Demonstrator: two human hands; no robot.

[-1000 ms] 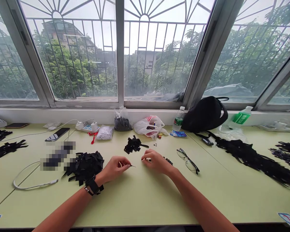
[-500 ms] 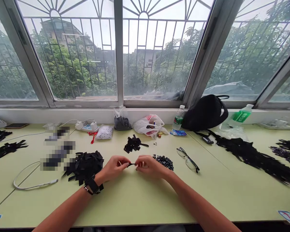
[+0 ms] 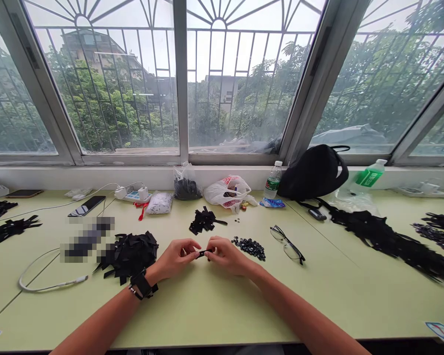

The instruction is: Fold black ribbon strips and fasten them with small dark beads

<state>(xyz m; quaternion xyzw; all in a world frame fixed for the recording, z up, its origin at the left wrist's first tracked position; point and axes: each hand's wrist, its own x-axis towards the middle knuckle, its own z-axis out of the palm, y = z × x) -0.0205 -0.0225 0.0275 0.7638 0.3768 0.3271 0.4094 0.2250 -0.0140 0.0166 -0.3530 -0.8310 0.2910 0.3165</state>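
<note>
The black strip (image 3: 203, 253) is held above the near middle of the pale green table (image 3: 214, 305), bridging the fingertips of the left hand (image 3: 176, 257) and the right hand (image 3: 226, 255). Both hands have thumb and forefinger closed in a pinch, one at each end of the strip; how the other fingers curl is partly hidden. A second ago the right hand was apart from the left, partly covering the small dark round pieces (image 3: 249, 248); now it meets the strip and that heap shows fully. A heap of black strips (image 3: 133, 254) lies beside the left wrist, and glasses (image 3: 287, 245) lie beyond the right hand. Farther off is a smaller black heap (image 3: 203, 220). Toward the sill, a clear packet (image 3: 160, 203) holds something white, and an upright clear bag (image 3: 187, 187) holds black material. The crumpled white bag (image 3: 222, 193) has contents too obscured to identify. A white-capped bottle (image 3: 273, 182) stands upright beside a black bag (image 3: 313, 172).
</note>
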